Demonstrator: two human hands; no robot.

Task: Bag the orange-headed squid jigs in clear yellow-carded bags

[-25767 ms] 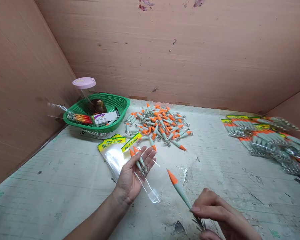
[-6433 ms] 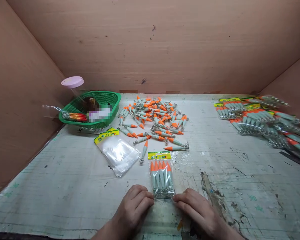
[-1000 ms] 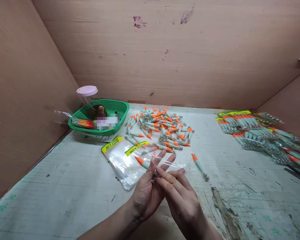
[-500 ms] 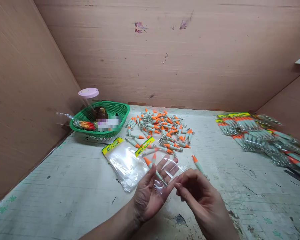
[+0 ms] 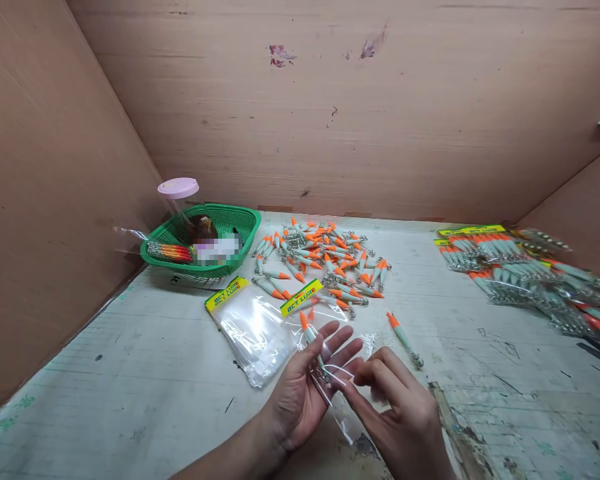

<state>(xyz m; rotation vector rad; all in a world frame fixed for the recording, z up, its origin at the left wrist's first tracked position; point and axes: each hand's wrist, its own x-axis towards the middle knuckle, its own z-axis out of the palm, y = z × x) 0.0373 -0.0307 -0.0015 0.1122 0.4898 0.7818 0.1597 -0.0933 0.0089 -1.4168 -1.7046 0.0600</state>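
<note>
My left hand (image 5: 303,393), palm up, holds a clear plastic bag (image 5: 343,423) with a yellow BCT LURE header (image 5: 301,298). Its thumb presses on the bag while the other fingers lie stretched out beneath. An orange-and-pale-green squid jig (image 5: 307,331) lies along this hand, orange end toward the header and hooks near the bag's open edge. My right hand (image 5: 395,403) has its fingertips closed on the bag's edge beside the hooks. A stack of similar header bags (image 5: 257,327) lies left of my hands. One loose jig (image 5: 403,337) rests to the right.
A heap of jigs (image 5: 325,253) spreads over the table (image 5: 130,380) beyond my hands. At back left stands a green basket (image 5: 205,269) with a pink-lidded jar (image 5: 179,189). Packed jigs (image 5: 525,277) are piled at right. Brown panels (image 5: 300,133) enclose the table.
My right hand has moved slightly left and down, closer to the hooks. The bag's open end now hangs lower between my hands, and the header has shifted a little right.
</note>
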